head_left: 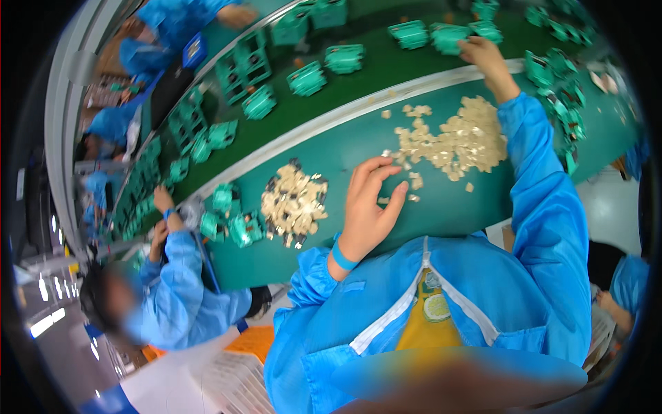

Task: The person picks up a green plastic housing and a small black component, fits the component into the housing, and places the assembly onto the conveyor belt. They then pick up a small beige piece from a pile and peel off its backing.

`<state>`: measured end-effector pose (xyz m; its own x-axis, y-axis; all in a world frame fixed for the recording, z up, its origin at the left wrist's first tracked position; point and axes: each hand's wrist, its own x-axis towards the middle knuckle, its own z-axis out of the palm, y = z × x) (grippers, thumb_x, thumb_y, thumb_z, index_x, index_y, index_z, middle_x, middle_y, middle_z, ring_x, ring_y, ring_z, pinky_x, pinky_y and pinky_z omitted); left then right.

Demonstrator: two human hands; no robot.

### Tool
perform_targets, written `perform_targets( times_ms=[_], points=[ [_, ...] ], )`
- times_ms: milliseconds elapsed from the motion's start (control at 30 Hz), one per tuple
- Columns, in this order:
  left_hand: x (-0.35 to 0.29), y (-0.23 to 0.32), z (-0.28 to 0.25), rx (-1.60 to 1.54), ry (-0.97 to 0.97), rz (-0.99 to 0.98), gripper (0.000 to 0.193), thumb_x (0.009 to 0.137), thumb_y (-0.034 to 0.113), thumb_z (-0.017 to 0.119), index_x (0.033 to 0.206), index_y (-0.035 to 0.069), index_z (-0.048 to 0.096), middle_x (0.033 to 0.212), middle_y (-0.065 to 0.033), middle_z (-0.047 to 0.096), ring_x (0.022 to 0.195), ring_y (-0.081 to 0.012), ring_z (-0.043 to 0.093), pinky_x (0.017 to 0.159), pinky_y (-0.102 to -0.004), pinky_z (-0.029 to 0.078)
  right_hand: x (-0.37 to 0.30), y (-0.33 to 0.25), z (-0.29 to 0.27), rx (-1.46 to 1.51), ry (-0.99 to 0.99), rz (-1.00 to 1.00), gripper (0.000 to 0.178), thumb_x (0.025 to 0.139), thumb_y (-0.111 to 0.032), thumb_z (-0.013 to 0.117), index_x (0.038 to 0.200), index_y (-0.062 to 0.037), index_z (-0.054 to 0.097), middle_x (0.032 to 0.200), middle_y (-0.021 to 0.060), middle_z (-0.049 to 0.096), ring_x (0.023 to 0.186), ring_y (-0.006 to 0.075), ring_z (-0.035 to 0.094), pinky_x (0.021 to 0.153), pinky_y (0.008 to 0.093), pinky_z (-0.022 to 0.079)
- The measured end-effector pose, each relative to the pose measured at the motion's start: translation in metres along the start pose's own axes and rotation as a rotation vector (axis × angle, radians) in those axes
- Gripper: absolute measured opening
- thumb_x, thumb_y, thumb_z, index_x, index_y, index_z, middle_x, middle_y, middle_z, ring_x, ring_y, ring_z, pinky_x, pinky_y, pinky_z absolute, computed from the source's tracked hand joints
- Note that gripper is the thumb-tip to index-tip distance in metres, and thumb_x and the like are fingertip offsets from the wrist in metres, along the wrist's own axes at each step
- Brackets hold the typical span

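Observation:
My right hand [484, 61] reaches out over the belt, its fingers closed on the edge of a green plastic part [447, 38]. My left hand [372, 210] hovers over the green worktop [331, 141], thumb and fingers apart, a blue band round the wrist. Just beyond its fingertips lies a loose heap of small flat beige pieces [476, 138], with a few strays near the thumb. Left of that hand sits a second pile [295, 203], beige pieces mixed with dark ones. Whether a tiny piece is at my left fingertips is hard to make out.
A dark green belt [372, 76] curves past behind a pale rail [303, 134], carrying several green plastic parts. More green parts [562, 96] are stacked at the right, and a few [241, 228] rest at the left. A co-worker in blue [183, 297] works at the left.

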<state>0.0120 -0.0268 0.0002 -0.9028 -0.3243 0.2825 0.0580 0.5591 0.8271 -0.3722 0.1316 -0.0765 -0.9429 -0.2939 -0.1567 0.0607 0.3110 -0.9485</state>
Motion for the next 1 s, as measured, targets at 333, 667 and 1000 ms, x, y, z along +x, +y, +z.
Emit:
perform_targets(
  times_ms=[333,667,1000],
  points=[
    [-0.061,-0.079,-0.071,0.505,0.216,-0.440,0.010,0.088,0.011,0.073,0.094,0.004,0.071,0.090,-0.0137,0.066,0.084,-0.0359,0.066,0.069,-0.0470,0.053,0.013,0.001,0.001,-0.517,0.096,-0.430,0.053,0.095,-0.038,0.070,0.133,-0.0014,0.063,0.130,0.0193,0.066,0.113,0.0279,0.066,0.094,0.0387,0.052],
    [-0.057,-0.093,-0.074,0.648,0.031,-0.412,0.014,0.091,0.014,0.073,0.094,0.001,0.069,0.084,-0.0141,0.066,0.077,-0.0320,0.069,0.069,-0.0416,0.055,-0.218,-0.035,0.061,-0.199,-0.358,-0.385,0.016,0.095,-0.009,0.067,0.110,-0.0009,0.068,0.119,0.0114,0.068,0.107,0.0236,0.065,0.086,0.0328,0.053],
    [-0.057,-0.072,-0.103,0.319,0.113,-0.688,0.021,0.097,0.014,0.068,0.111,-0.001,0.070,0.080,-0.0125,0.073,0.071,-0.0185,0.070,0.063,-0.0322,0.053,-0.269,-0.058,0.127,-0.093,-0.804,-0.388,0.011,0.093,-0.010,0.067,0.096,0.0008,0.067,0.095,0.0124,0.068,0.085,0.0258,0.066,0.074,0.0356,0.053]
  ],
)
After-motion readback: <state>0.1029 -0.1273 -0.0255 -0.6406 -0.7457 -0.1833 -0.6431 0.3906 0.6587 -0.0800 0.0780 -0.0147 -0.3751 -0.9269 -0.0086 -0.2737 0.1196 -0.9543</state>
